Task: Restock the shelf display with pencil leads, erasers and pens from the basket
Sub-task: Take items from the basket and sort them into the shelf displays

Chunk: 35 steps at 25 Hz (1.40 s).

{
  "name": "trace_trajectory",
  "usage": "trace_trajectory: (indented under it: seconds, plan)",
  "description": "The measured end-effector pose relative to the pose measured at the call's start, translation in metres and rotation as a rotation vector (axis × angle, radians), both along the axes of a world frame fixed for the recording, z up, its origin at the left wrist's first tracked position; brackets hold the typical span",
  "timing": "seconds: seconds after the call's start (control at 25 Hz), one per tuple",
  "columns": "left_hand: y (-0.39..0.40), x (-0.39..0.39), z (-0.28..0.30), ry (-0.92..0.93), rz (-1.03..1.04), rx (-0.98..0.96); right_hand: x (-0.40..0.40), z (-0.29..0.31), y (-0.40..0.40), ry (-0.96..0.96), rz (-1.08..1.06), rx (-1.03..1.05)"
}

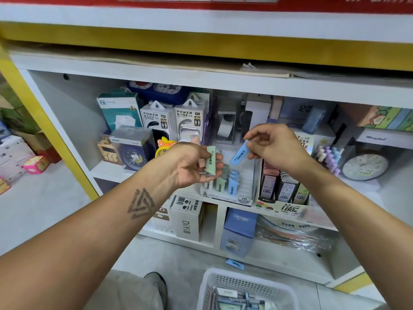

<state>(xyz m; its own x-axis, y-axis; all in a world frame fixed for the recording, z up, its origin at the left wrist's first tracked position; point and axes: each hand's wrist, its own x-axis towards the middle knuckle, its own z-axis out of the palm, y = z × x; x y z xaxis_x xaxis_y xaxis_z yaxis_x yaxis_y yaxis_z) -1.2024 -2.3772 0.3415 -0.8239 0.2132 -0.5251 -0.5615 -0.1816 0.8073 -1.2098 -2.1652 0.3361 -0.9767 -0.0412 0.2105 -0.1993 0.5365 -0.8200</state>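
Note:
My left hand [192, 164] holds a green pencil-lead case [211, 161] with more cases behind it. My right hand [271, 145] pinches a blue pencil-lead case [240, 154] by its top end. Both hover just above a clear display tray [243, 191] marked 2B, where green and blue cases [226, 183] stand in its left slots. A second display box of lead cases [283, 190] stands to the right. The white basket [245, 289] sits on the floor at the bottom, with pens and packets inside.
Power bank boxes [174, 118], clocks and a tape dispenser crowd the shelf behind the tray. Boxes fill the lower shelf [190, 220]. A blue case [235, 264] lies on the bottom shelf's edge. My shoe [156, 285] is left of the basket.

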Motion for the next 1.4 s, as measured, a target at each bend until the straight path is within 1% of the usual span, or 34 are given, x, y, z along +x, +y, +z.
trace_trajectory:
  seconds: [0.04, 0.08, 0.2, 0.24, 0.4, 0.56, 0.72, 0.76, 0.8, 0.84, 0.88, 0.92, 0.96, 1.0, 1.12, 1.2, 1.24, 1.32, 1.4]
  plan:
    - [0.000, 0.000, 0.000, 0.003, -0.002, 0.004, -0.001, -0.002, 0.001, 0.012, -0.005, 0.039]
    - [0.000, 0.000, 0.000, 0.007, -0.005, 0.008, -0.001, -0.004, 0.002, 0.038, -0.006, 0.121]
    - [-0.001, 0.001, -0.002, 0.009, -0.017, 0.026, 0.001, -0.015, -0.002, 0.151, 0.040, 0.479]
    - [-0.002, 0.001, -0.003, 0.011, -0.019, 0.027, 0.001, -0.019, -0.004, 0.160, 0.065, 0.547]
    - [-0.004, 0.000, -0.005, 0.021, -0.028, 0.031, 0.000, -0.030, -0.011, 0.119, 0.126, 0.647]
    - [-0.006, 0.000, -0.006, 0.026, -0.018, 0.042, 0.002, -0.034, -0.012, 0.148, 0.156, 0.736]
    - [-0.006, 0.000, -0.006, 0.064, -0.010, 0.047, 0.000, -0.033, -0.013, 0.096, 0.199, 0.867]
    - [-0.006, 0.001, -0.006, 0.069, -0.017, 0.043, 0.000, -0.032, -0.016, 0.101, 0.194, 0.845]
    - [-0.005, 0.001, -0.006, 0.075, -0.021, 0.038, 0.002, -0.029, -0.020, 0.104, 0.168, 0.752]
    - [-0.004, 0.001, -0.006, 0.085, -0.013, 0.036, 0.003, -0.025, -0.025, 0.080, 0.127, 0.575]
    - [-0.004, 0.000, -0.006, 0.098, 0.006, 0.039, 0.003, -0.020, -0.029, 0.018, 0.108, 0.340]
    - [-0.003, -0.001, -0.006, 0.112, 0.031, 0.047, 0.006, -0.013, -0.034, -0.082, 0.131, 0.103]
    - [-0.003, -0.002, -0.006, 0.121, 0.054, 0.056, 0.008, -0.009, -0.038, -0.165, 0.171, -0.064]
    - [-0.002, -0.002, -0.005, 0.126, 0.070, 0.068, 0.011, -0.007, -0.041, -0.220, 0.206, -0.147]
    - [0.000, -0.003, -0.004, 0.106, 0.089, 0.146, 0.020, -0.006, -0.050, -0.281, 0.242, -0.216]
    - [0.000, -0.004, -0.004, 0.105, 0.101, 0.161, 0.016, -0.006, -0.049, -0.234, 0.183, -0.268]
    - [-0.001, -0.005, -0.005, 0.108, 0.110, 0.142, 0.013, -0.005, -0.046, -0.174, 0.116, -0.257]
    - [-0.004, -0.006, -0.006, 0.093, 0.125, 0.107, 0.003, -0.001, -0.033, 0.001, -0.043, -0.133]
    - [-0.008, -0.005, -0.006, 0.053, 0.123, 0.079, -0.003, -0.001, -0.021, 0.169, -0.119, 0.100]
